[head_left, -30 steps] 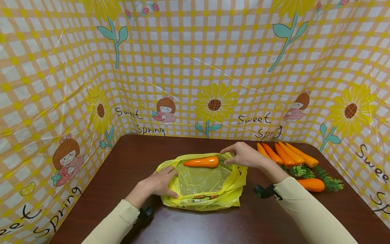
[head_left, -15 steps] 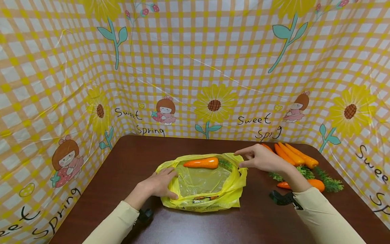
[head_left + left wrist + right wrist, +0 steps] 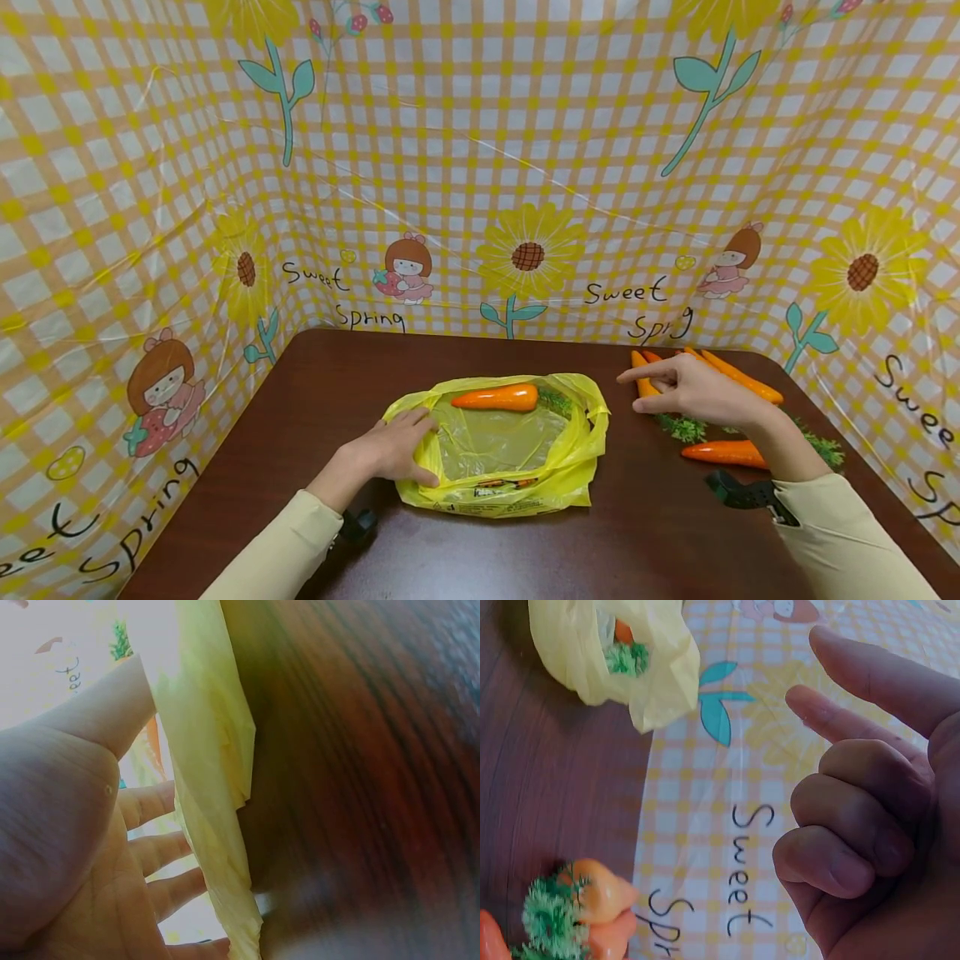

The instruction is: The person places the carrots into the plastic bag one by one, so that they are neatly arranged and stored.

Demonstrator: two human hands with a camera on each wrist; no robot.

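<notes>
A yellow plastic bag [image 3: 510, 502] lies with its mouth spread wide on the table. Along its far inner side is one orange carrot [image 3: 497, 397] with green leaves pointing right. My left hand [image 3: 393, 450] rests on the bag's left rim, fingers fairly straight, as the left wrist view also shows against the bag wall [image 3: 202, 765]. To the right of the bag hovers my right hand [image 3: 697, 392], holding nothing. Its thumb and index finger stretch out apart while the other fingers curl in. Beneath and beyond it are several carrots [image 3: 742, 377], partly hidden by the hand.
A single carrot [image 3: 722, 452] lies nearer on the right, partly behind the right wrist. The dark brown table [image 3: 300, 392] ends at a checked cloth [image 3: 450, 167] hanging behind and on both sides. Each wrist wears a black strap mount [image 3: 742, 492].
My right hand has let go of the carrot leaves inside the bag and moved right, away from the rim toward the carrot pile. My left hand and the bag have stayed put.
</notes>
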